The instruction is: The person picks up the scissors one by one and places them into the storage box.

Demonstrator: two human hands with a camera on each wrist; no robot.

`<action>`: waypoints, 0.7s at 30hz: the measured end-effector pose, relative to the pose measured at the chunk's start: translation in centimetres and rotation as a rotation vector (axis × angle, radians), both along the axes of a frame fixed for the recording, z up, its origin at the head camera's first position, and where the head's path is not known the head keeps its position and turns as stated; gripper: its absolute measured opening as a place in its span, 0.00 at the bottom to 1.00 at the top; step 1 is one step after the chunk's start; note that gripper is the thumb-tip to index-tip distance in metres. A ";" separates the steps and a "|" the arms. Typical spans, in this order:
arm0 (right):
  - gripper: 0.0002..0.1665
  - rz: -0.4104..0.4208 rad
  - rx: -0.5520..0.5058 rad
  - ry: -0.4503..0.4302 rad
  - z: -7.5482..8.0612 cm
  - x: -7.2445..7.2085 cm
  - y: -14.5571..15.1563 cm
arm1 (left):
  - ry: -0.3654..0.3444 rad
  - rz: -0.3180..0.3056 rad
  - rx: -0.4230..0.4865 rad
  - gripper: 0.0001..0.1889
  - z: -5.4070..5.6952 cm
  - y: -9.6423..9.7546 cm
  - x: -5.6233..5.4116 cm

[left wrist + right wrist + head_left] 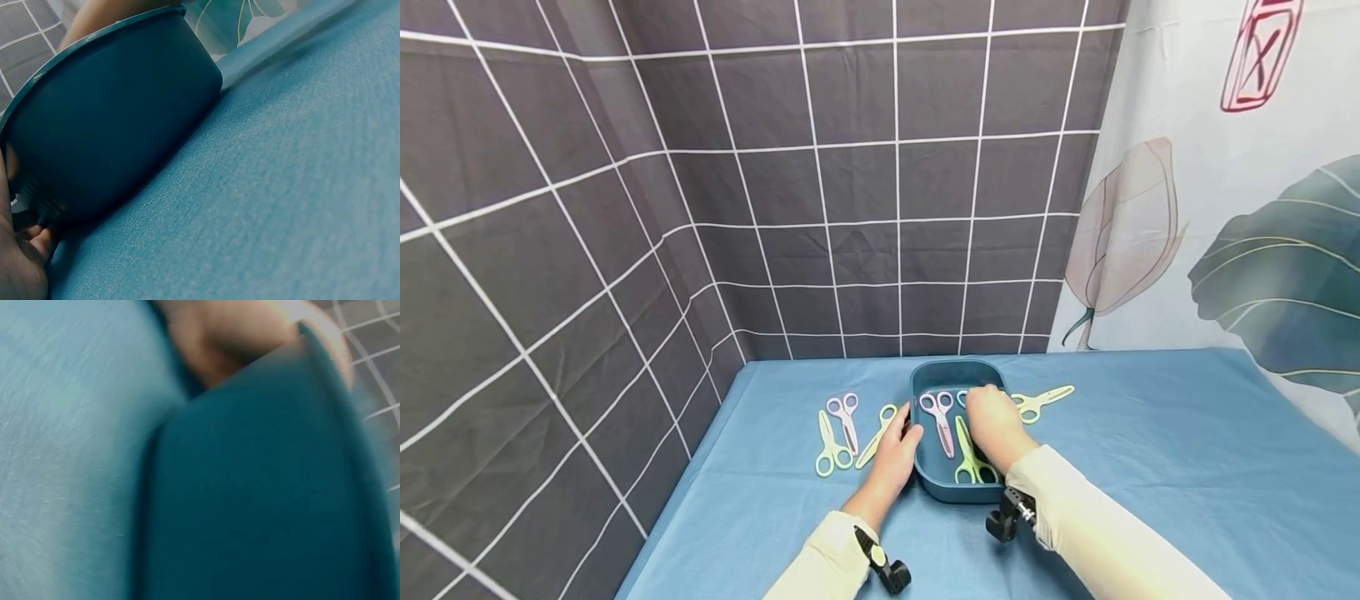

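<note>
A dark teal plastic bin (958, 492) sits on the cloth with several small scissors inside. My left hand (895, 454) holds its left side, thumb by the rim and fingers at the outer wall. At the far right part of the rim, my right hand (995, 421) straddles the wall with curled fingers, blurred in the right wrist view. Inside lie pink-and-purple scissors (942, 417) and yellow-green scissors (967, 446). A blue scissor handle (961, 398) shows beside the right hand, the rest of it hidden.
Left of the bin lie pale green scissors (829, 446), purple-and-pink scissors (846, 421) and yellow scissors (880, 433). Another yellow pair (1045, 402) lies to its right. A blue cloth (760, 517) covers the table. Behind it hangs a dark gridded curtain (857, 183).
</note>
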State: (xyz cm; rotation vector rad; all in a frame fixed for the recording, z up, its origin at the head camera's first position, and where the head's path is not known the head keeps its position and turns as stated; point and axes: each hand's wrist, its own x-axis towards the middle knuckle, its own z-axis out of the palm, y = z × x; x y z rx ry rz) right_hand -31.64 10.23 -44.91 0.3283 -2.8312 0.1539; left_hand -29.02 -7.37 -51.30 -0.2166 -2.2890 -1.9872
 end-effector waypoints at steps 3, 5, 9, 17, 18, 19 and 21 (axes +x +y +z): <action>0.03 0.043 -0.058 0.085 1.4 -0.1 1.0 | 0.000 -0.004 0.004 0.27 0.1 0.1 0.1; 0.03 0.060 -0.075 0.118 2.4 -0.5 2.1 | -0.001 -0.004 0.007 0.28 0.2 0.1 0.1; 0.04 0.062 -0.077 0.089 3.7 -1.9 4.7 | 0.000 -0.006 0.012 0.28 0.3 0.0 0.2; 0.12 0.084 -0.029 -0.121 2.7 -4.7 9.7 | -0.001 -0.004 -0.004 0.27 0.3 -0.1 0.2; 0.12 0.098 -0.018 -0.131 2.3 -5.0 10.3 | -0.002 -0.001 -0.005 0.27 0.4 -0.1 0.2; 0.12 0.113 -0.007 -0.133 2.0 -5.2 10.8 | -0.007 0.000 -0.005 0.27 0.4 -0.1 0.2; 0.13 0.135 0.008 -0.150 1.2 -5.5 11.7 | -0.009 -0.001 0.000 0.27 0.4 -0.1 0.3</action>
